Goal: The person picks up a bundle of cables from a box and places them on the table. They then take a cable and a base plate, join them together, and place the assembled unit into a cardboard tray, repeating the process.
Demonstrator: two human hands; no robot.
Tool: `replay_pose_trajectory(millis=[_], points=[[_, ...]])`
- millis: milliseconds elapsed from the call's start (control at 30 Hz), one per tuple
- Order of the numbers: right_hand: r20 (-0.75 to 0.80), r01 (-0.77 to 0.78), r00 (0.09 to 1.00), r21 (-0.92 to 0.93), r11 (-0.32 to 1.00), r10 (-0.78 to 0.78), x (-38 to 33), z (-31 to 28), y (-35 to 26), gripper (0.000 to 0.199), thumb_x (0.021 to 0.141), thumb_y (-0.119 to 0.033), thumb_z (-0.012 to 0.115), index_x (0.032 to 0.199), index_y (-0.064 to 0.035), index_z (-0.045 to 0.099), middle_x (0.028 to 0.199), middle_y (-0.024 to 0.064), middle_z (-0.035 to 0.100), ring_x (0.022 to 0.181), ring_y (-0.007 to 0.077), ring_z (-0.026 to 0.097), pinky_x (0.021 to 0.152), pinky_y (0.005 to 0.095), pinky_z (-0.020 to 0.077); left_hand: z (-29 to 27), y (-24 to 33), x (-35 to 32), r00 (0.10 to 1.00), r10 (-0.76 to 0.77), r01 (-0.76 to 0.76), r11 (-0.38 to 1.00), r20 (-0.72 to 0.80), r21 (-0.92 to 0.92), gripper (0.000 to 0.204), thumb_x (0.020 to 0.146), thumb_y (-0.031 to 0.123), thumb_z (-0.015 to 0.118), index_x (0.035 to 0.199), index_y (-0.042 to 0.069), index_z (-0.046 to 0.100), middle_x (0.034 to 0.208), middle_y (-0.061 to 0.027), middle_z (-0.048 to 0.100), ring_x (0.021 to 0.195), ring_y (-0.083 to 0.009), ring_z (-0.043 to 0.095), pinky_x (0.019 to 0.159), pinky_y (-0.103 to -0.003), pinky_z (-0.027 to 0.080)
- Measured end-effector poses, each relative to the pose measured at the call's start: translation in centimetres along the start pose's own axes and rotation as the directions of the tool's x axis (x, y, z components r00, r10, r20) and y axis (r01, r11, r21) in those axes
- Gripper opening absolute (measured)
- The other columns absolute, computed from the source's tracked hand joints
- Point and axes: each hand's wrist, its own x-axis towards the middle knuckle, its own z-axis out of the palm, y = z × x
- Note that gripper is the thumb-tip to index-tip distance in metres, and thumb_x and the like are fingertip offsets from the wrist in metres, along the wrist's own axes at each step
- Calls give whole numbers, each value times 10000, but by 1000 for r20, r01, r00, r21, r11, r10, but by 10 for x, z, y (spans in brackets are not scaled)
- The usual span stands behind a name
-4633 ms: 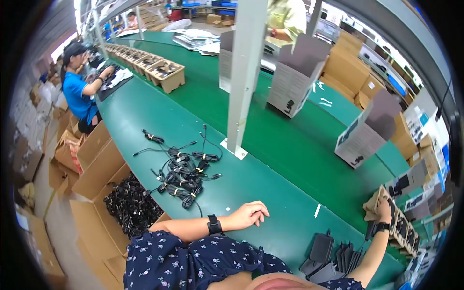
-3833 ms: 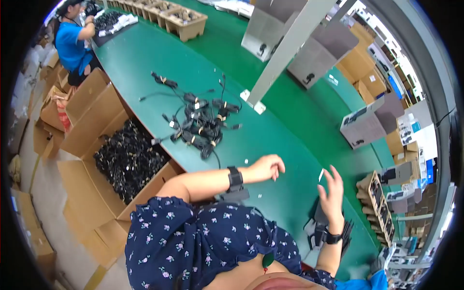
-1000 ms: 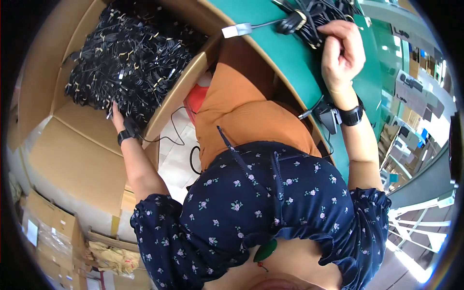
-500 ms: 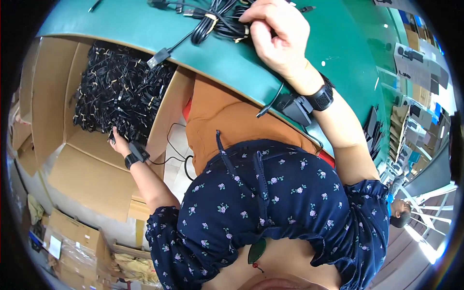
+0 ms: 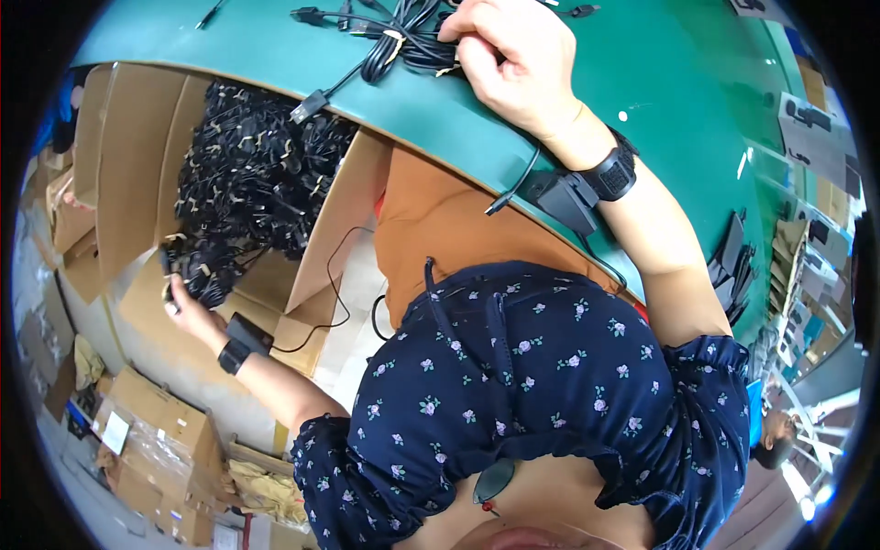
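My left hand [image 5: 194, 314] is closed on a bunch of black cables [image 5: 209, 278] at the near edge of an open cardboard box [image 5: 137, 174]. Inside the box lies a large heap of black cables [image 5: 261, 165], many tied with pale bands. On the green table my right hand [image 5: 522, 69] has its fingers curled on a tied bundle of black USB cables [image 5: 396, 46]; its fingertips are partly hidden. One USB plug [image 5: 310, 107] from the bundle hangs at the table edge. Both wrists wear black straps with a small black box attached.
The green table [image 5: 669, 174] curves along the top. Flat black parts [image 5: 731, 266] lie at its right side. A loose cable end [image 5: 500, 203] pokes over the edge near my right wrist. Cartons [image 5: 160, 431] stand at lower left; another person [image 5: 775, 431] is far right.
My left hand has moved toward me from the heap, drawing a bunch of cables to the box's near edge. My right hand stays at the bundle on the table.
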Motion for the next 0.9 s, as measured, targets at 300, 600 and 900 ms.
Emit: replay_pose_trajectory(millis=[300, 600, 900], points=[[233, -238, 942, -42, 970, 242, 16, -19, -22, 54, 683, -59, 560, 691, -107, 582, 697, 58, 556, 624, 252, 556, 552, 350, 429, 6, 215, 3, 902, 402, -428, 880, -157, -207, 420, 853, 251, 604, 1163, -26, 546, 1142, -160, 572, 966, -240, 589, 869, -331, 491], [50, -40, 998, 29, 999, 39, 6, -5, -13, 80, 692, -35, 546, 720, -95, 590, 710, 41, 557, 637, 216, 556, 579, 311, 439, 174, 267, 5, 97, 982, -983, 69, 163, 171, 387, 829, 146, 651, 1155, -26, 533, 1016, -148, 645, 935, -236, 631, 771, -295, 507], [223, -141, 960, -140, 980, 170, 2, -10, -15, 82, 693, -65, 552, 716, -122, 607, 736, 5, 571, 642, 193, 563, 601, 295, 462, 323, 206, 21, 394, 592, -667, 710, 703, -225, 337, 817, 129, 624, 1116, 8, 525, 964, -78, 570, 808, -133, 559, 667, -262, 471]])
